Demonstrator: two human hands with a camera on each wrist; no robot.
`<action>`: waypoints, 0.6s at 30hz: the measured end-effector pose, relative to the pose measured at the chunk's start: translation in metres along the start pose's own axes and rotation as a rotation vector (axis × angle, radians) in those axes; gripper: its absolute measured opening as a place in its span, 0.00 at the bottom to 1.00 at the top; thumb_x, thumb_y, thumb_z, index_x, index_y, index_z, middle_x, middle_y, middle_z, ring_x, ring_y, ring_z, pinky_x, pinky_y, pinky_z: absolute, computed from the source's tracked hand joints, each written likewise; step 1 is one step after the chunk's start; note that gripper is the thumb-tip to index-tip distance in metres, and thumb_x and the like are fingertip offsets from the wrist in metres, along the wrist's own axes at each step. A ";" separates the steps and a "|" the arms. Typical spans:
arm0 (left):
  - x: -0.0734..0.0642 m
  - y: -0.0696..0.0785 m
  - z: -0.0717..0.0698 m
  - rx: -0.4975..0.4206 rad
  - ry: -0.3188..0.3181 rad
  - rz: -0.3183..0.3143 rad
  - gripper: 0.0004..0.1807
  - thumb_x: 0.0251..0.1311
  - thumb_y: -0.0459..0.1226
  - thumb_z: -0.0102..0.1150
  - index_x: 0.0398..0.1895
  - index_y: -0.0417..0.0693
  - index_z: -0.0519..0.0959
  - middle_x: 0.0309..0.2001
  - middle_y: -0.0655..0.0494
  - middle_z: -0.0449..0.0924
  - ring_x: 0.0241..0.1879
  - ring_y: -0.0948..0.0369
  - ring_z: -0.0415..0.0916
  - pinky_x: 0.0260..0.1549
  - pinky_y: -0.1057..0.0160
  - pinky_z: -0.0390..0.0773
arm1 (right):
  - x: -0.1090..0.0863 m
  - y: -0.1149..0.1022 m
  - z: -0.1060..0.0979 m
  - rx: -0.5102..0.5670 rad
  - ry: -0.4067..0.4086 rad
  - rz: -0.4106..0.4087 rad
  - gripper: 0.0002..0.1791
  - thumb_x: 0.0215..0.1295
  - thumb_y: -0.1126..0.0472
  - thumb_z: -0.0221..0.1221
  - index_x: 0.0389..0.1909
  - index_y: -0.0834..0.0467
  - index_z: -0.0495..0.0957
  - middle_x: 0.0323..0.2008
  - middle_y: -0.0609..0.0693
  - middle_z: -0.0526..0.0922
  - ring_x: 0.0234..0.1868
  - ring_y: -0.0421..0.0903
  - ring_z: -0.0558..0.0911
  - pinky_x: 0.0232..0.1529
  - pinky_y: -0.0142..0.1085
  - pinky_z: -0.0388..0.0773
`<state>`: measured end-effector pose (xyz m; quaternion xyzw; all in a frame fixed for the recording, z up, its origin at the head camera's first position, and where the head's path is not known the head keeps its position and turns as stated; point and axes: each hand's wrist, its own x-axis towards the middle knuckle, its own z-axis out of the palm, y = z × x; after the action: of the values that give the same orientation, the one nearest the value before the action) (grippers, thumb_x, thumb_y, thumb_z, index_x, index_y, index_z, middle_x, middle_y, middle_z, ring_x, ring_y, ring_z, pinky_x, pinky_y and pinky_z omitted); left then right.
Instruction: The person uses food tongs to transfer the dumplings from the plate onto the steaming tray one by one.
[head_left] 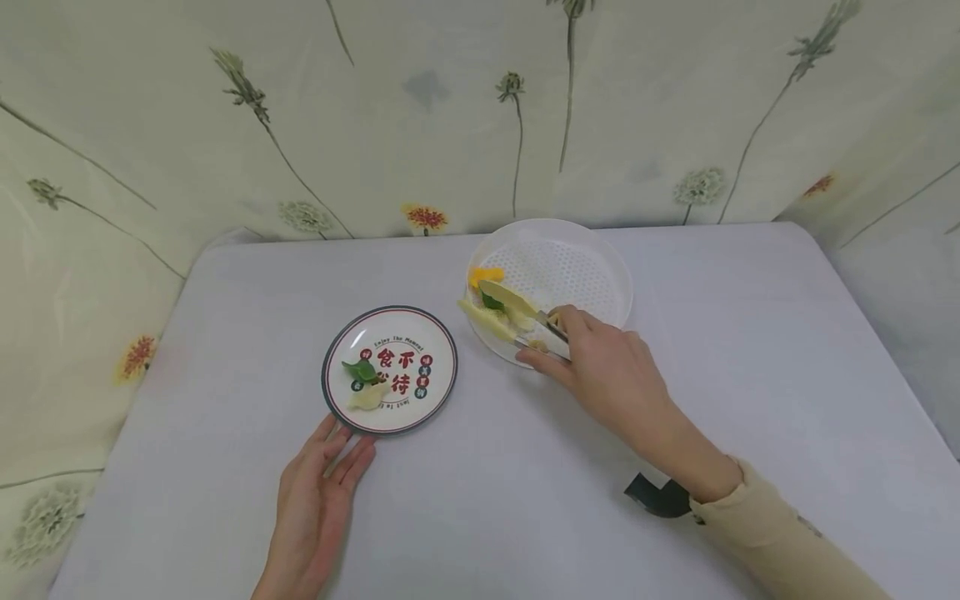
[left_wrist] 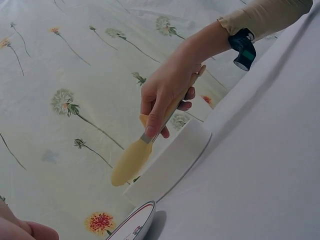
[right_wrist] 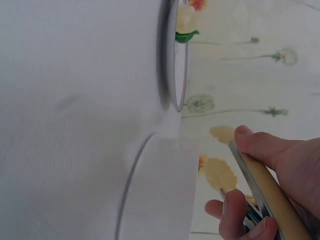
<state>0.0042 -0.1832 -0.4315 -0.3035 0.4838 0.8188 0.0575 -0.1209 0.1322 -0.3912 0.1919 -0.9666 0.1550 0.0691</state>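
My right hand [head_left: 611, 367] grips metal tongs with pale yellow tips [head_left: 517, 304] over the near left part of a round white basket [head_left: 611, 258] with a perforated bottom. A small dark green piece [head_left: 492, 302] shows between the tips; I cannot tell whether they pinch it. Beside it in the basket lie an orange-yellow piece [head_left: 487, 274] and pale pieces. My left hand [head_left: 318, 487] touches the near left rim of a printed white plate [head_left: 442, 367], its fingers fairly straight. On the plate rest a green leaf-like piece [head_left: 362, 371] and a pale cream piece [head_left: 369, 396].
A white cloth [head_left: 480, 517] covers the table. The basket's tall side wall [left_wrist: 170, 165] rises well above the plate's low rim. Behind the table's far edge hangs a flower-patterned curtain [head_left: 450, 150]. A dark band [head_left: 660, 496] shows at the right wrist, next to the beige sleeve.
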 end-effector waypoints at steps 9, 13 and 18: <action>0.000 0.000 0.001 -0.005 0.001 0.001 0.36 0.85 0.39 0.40 0.89 0.45 0.44 0.83 0.48 0.47 0.71 0.54 0.66 0.70 0.69 0.79 | -0.003 -0.021 0.009 0.026 -0.058 -0.063 0.32 0.62 0.33 0.72 0.44 0.57 0.77 0.24 0.45 0.72 0.22 0.42 0.67 0.20 0.30 0.61; 0.001 0.000 0.001 -0.015 -0.004 0.004 0.36 0.84 0.38 0.40 0.89 0.44 0.44 0.83 0.47 0.47 0.71 0.54 0.65 0.70 0.69 0.79 | -0.005 -0.028 0.012 0.040 -0.095 -0.102 0.31 0.62 0.33 0.72 0.45 0.56 0.77 0.25 0.44 0.72 0.23 0.41 0.67 0.20 0.29 0.60; 0.000 0.000 0.001 -0.020 0.001 0.012 0.36 0.84 0.37 0.41 0.89 0.43 0.45 0.82 0.46 0.49 0.69 0.54 0.68 0.70 0.69 0.80 | -0.006 -0.035 0.016 0.061 -0.132 -0.123 0.30 0.63 0.33 0.72 0.44 0.54 0.77 0.24 0.43 0.71 0.22 0.40 0.66 0.20 0.28 0.60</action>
<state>0.0040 -0.1821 -0.4314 -0.3017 0.4775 0.8237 0.0495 -0.1032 0.0982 -0.3980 0.2629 -0.9502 0.1669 0.0088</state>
